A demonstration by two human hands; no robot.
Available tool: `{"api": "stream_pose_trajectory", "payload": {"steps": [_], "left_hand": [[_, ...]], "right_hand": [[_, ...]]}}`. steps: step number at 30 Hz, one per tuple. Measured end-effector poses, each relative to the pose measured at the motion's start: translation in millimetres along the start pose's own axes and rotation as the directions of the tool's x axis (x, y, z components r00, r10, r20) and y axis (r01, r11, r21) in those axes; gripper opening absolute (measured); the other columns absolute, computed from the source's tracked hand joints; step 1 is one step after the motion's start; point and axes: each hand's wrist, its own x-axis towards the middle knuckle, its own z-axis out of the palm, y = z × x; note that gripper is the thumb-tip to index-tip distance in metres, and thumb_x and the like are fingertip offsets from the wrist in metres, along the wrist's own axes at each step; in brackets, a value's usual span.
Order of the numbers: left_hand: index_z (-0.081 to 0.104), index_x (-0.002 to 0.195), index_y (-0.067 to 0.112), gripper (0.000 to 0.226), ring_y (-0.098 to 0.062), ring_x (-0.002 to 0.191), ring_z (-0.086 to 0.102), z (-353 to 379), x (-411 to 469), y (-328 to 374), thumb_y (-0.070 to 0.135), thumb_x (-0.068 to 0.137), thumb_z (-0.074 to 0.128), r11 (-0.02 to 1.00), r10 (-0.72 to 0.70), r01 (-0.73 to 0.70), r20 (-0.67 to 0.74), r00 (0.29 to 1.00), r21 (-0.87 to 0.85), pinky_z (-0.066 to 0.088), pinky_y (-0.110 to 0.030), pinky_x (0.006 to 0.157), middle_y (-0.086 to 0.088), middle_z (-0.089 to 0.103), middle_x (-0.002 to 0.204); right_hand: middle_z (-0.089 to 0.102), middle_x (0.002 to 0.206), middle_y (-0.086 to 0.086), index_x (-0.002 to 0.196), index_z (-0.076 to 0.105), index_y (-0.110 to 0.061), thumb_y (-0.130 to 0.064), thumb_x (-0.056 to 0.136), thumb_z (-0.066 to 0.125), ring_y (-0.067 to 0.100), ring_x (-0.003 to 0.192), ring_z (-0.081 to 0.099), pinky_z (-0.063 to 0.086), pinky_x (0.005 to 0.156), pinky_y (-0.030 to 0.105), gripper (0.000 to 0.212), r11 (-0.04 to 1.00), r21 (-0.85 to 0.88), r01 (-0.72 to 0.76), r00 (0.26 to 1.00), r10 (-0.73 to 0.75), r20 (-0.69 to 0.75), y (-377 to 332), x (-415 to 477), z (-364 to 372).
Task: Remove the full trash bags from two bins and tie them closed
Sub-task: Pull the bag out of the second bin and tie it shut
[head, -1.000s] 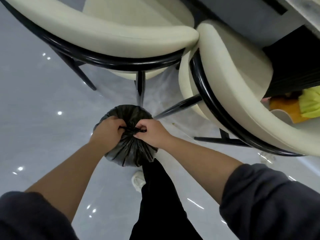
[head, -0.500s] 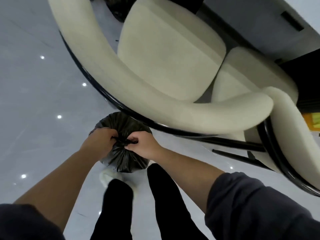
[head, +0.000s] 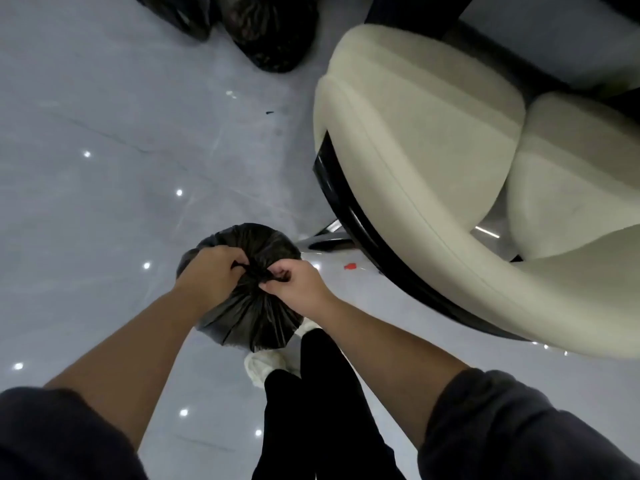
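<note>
A full black trash bag [head: 254, 318] hangs in front of me above the grey floor, its top gathered into a twisted neck. My left hand [head: 209, 271] grips the neck from the left. My right hand [head: 298, 284] pinches the twisted black ends from the right, touching the left hand's fingers at the knot. No bin is in view.
Two cream chairs with black frames [head: 433, 174] stand close on the right. Two more dark bags [head: 270, 32] lie on the floor at the top. A small red scrap [head: 349, 266] lies near the chair base. My legs and white shoe [head: 263, 367] are below the bag.
My view has swung left, so the chairs have shifted to the right and the far bags have come into sight. Both hands have stayed clamped on the bag's neck.
</note>
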Motion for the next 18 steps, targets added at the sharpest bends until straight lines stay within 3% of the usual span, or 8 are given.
{"api": "stream_pose_trajectory", "payload": {"steps": [4, 7, 14, 18], "left_hand": [[0.07, 0.1, 0.01, 0.019, -0.027, 0.095, 0.061, -42.2, 38.3, -15.4, 0.008, 0.087, 0.056, 1.0, 0.007, -0.007, -0.008, 1.0, 0.017, 0.043, -0.029, 0.083, -0.009, 0.07, 0.102], [0.07, 0.097, 0.01, 0.018, -0.027, 0.095, 0.061, -73.2, 70.4, -20.9, 0.008, 0.086, 0.057, 0.999, 0.045, -0.045, -0.011, 0.999, 0.011, 0.044, -0.03, 0.084, -0.009, 0.07, 0.101], [0.071, 0.098, 0.01, 0.016, -0.024, 0.094, 0.061, -152.6, 152.0, -20.0, 0.009, 0.086, 0.061, 0.971, 0.225, -0.228, 0.058, 0.973, 0.071, 0.039, -0.025, 0.08, -0.007, 0.07, 0.099], [0.072, 0.1, 0.012, 0.017, -0.023, 0.096, 0.062, -195.3, 204.0, -27.5, 0.01, 0.086, 0.062, 0.943, 0.316, -0.322, 0.08, 0.945, 0.079, 0.041, -0.024, 0.084, -0.007, 0.069, 0.103]], "right_hand": [[0.066, 0.082, -0.004, 0.087, 0.07, -0.014, -0.018, 0.077, 0.074, 0.017, 0.085, 0.065, 0.052, 0.085, 0.032, 0.012, 0.995, 0.094, 0.019, 0.996, -0.011, -0.092, -37.9, 37.9, 9.9], [0.064, 0.083, -0.007, 0.089, 0.07, -0.016, -0.02, 0.077, 0.074, 0.01, 0.082, 0.061, 0.048, 0.08, 0.024, 0.014, 0.992, 0.123, 0.032, 0.982, -0.008, -0.189, -62.6, 66.7, 9.0], [0.067, 0.086, -0.005, 0.089, 0.068, -0.018, -0.019, 0.079, 0.071, 0.012, 0.085, 0.063, 0.052, 0.089, 0.034, 0.01, 0.928, 0.372, 0.01, 0.912, 0.145, -0.385, -127.7, 122.4, 10.3], [0.07, 0.09, 0.004, 0.093, 0.069, -0.009, -0.015, 0.081, 0.07, 0.017, 0.086, 0.065, 0.053, 0.087, 0.034, 0.013, 0.894, 0.446, 0.041, 0.876, 0.183, -0.446, -170.5, 162.0, 1.3]]}}
